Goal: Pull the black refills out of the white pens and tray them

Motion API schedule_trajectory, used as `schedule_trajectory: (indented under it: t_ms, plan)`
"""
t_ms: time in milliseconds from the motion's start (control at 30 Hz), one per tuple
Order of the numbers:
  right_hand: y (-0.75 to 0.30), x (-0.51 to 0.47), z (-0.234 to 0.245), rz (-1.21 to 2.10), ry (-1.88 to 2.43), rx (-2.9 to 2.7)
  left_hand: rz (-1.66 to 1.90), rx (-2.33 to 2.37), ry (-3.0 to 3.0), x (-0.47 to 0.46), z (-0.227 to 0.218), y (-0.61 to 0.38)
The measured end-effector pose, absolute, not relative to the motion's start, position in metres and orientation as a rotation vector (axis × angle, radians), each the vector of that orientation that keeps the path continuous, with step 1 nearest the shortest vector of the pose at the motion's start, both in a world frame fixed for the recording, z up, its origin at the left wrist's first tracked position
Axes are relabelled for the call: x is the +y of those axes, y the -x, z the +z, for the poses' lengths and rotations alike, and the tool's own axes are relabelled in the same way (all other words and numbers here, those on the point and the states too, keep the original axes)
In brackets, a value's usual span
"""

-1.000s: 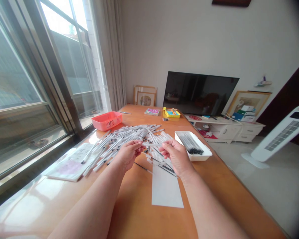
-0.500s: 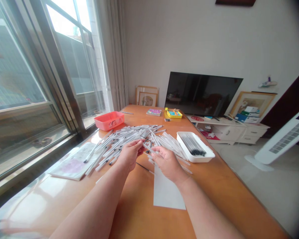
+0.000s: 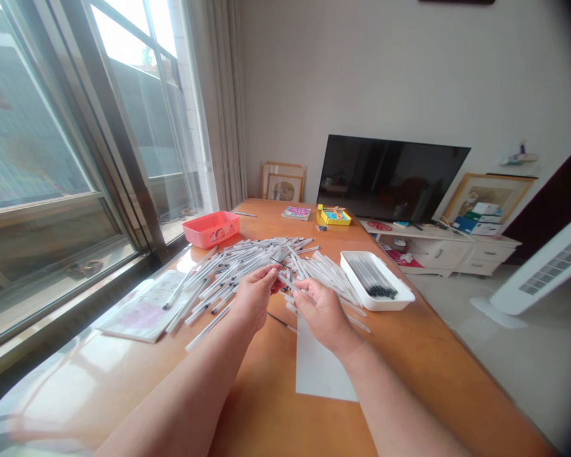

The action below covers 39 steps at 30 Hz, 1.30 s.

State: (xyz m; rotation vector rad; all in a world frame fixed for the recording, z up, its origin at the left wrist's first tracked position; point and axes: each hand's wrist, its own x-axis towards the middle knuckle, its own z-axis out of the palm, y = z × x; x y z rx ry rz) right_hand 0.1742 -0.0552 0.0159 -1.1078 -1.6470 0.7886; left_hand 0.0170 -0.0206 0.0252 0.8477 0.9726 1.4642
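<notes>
A large heap of clear pen barrels [image 3: 247,263] covers the middle of the orange wooden table [image 3: 409,355]. My left hand [image 3: 254,295] and my right hand [image 3: 321,311] meet just in front of the heap. Both are closed, pinching the ends of one thin pen barrel [image 3: 288,284] between them. A white tray [image 3: 359,285] with several black refills stands just right of my right hand. A white sheet of paper [image 3: 321,365] lies under my right wrist.
A pink plastic tub [image 3: 210,228] stands at the far left of the table near the window. Papers in a clear sleeve [image 3: 137,311] lie at the left edge. A booklet [image 3: 295,213] and a yellow box [image 3: 333,216] sit at the far end. Beyond them stand a television [image 3: 390,178] and a white fan [image 3: 542,266].
My right hand has moved left, closer to my left hand, and the pen barrel between them looks shorter. The view has shifted slightly to the left.
</notes>
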Motion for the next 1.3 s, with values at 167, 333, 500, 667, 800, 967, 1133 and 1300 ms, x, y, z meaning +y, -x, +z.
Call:
schedule_trajectory:
  t_ms: [167,333,500,667,800,967,1133,1300]
  plan:
    - [-0.175,-0.056,0.015,0.786,1.105,-1.643,1.464,0.978,-0.851,-0.022,0.027,-0.020]
    - [-0.175,-0.052,0.011,0.742,1.129,-1.670,1.452,0.988,-0.861,-0.021,0.022,-0.021]
    - [-0.173,-0.051,0.011,0.804,1.128,-1.618,1.428,0.980,-0.860,-0.014,0.017,-0.016]
    - [-0.180,-0.054,0.025,0.964,1.104,-1.546,1.472,0.954,-0.785,-0.007,0.020,-0.008]
    - [-0.193,-0.053,0.036,1.081,1.129,-1.364,1.537,0.971,-0.767,-0.003,0.020,-0.002]
    - [-0.204,-0.049,0.039,1.207,1.062,-1.216,1.536,0.989,-0.753,-0.001,0.019,-0.001]
    - [-0.206,-0.049,0.039,1.202,1.044,-1.195,1.517,0.968,-0.750,-0.001,0.019,0.000]
    - [-0.209,-0.047,0.041,1.149,1.035,-1.164,1.478,0.938,-0.750,-0.002,0.017,0.000]
